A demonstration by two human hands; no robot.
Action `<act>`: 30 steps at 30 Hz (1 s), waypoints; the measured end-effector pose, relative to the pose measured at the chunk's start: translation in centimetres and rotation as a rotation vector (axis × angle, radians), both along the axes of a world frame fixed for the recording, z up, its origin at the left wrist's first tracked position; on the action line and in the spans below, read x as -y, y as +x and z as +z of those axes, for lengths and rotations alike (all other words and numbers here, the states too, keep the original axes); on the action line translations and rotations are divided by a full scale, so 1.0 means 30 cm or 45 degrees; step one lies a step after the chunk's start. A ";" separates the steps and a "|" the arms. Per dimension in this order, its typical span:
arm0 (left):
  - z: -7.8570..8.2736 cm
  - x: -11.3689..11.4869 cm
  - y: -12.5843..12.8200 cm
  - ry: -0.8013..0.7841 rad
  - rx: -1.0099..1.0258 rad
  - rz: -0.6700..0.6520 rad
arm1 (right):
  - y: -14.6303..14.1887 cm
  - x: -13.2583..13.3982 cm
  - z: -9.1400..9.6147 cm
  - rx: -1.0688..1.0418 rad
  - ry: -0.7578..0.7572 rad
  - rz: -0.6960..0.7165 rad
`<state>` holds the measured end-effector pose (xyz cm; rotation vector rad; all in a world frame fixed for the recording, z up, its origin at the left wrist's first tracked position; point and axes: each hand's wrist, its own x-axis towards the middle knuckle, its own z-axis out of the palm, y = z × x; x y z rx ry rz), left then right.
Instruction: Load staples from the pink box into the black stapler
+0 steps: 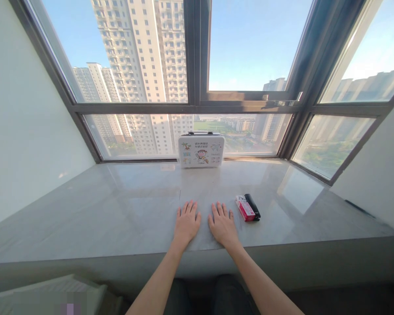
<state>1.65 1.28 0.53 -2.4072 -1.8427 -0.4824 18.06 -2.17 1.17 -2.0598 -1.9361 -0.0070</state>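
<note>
Past the front edge of the windowsill (128, 229), both forearms (157, 284) are cut off; print on the red-white box (244, 209) is unreadably small.

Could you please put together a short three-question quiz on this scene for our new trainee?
1. Multiple choice: which of these is nearest to the right hand?
A) the white case
B) the small red-and-white box
C) the window handle

2. True or false: the left hand is closed into a fist.

3. Fill the gap with "left" or "right": in the picture, the black stapler-like object lies just to the ___ of the small red-and-white box.

Key:
1. B
2. False; it lies flat on the windowsill, fingers extended.
3. right
</note>
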 end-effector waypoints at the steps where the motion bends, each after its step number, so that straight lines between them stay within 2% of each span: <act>1: -0.001 0.002 0.000 0.002 0.007 -0.004 | -0.001 0.002 0.000 -0.001 0.001 0.000; 14: -0.014 0.062 -0.005 -0.026 0.018 0.007 | -0.010 0.042 -0.015 0.045 0.025 0.015; 23: 0.002 0.096 0.004 -0.028 -0.011 0.024 | -0.019 0.087 0.014 0.001 0.022 0.037; 27: 0.004 0.097 0.001 -0.007 0.003 0.013 | -0.007 0.092 0.028 -0.190 0.065 0.080; 30: -0.007 0.089 -0.003 0.026 0.028 -0.005 | 0.024 0.126 0.040 -0.569 0.134 0.172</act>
